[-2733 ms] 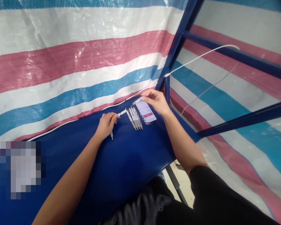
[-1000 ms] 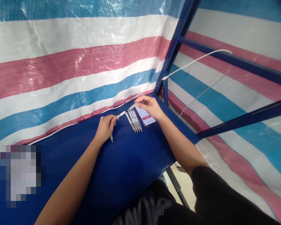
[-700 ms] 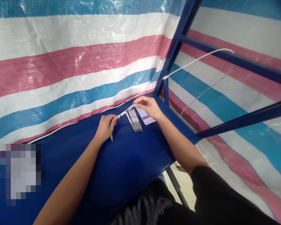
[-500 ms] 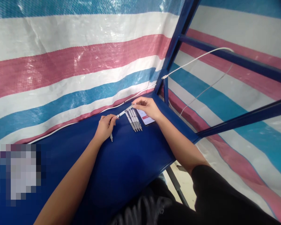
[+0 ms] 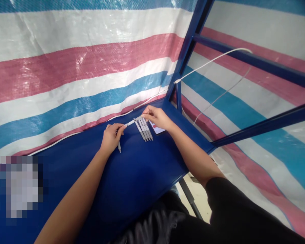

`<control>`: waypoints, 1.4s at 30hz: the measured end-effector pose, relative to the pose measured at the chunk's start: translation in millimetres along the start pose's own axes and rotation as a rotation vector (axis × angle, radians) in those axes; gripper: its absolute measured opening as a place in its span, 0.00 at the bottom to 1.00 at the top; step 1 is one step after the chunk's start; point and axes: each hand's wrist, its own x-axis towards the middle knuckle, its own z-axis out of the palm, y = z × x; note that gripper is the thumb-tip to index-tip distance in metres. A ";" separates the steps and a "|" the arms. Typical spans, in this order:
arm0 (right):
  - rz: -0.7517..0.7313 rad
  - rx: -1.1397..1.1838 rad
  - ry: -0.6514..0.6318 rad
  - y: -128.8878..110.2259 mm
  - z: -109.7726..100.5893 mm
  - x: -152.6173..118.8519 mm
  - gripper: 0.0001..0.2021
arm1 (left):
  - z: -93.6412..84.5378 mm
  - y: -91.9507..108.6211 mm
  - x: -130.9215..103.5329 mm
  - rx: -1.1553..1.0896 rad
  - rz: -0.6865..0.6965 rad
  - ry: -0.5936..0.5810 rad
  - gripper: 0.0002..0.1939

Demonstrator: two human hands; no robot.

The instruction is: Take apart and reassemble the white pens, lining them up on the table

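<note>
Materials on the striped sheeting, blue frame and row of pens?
Striped sheeting: likely woven plastic, glossy; fine weave and bright glints show.
Blue frame: probably painted metal, smooth; slim straight bars, soft sheen.
Pens: seemingly plastic, from their white-and-grey barrels; finish unclear.

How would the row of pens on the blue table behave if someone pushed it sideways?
The pens look slim and rounded, so they would probably roll or slide on the smooth-looking blue table. Lying side by side, they would likely nudge one another along. Each looks straight and rigid, so bending seems unlikely.
</note>
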 end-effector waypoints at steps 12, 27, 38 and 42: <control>0.016 -0.308 -0.050 -11.3 8.9 -1.8 0.36 | -1.7 1.0 -0.5 -0.077 -0.014 0.053 0.15; 0.117 -0.215 -0.160 -8.0 -5.9 -2.2 0.35 | 2.7 0.1 -2.1 -0.073 0.065 0.062 0.12; 0.160 -0.179 -0.174 0.8 -13.6 -1.5 0.33 | 2.1 2.4 -1.9 -0.056 0.104 0.079 0.08; 0.038 -0.158 -0.177 1.3 -10.8 -0.8 0.24 | 2.7 2.1 -1.4 -0.046 0.122 0.099 0.06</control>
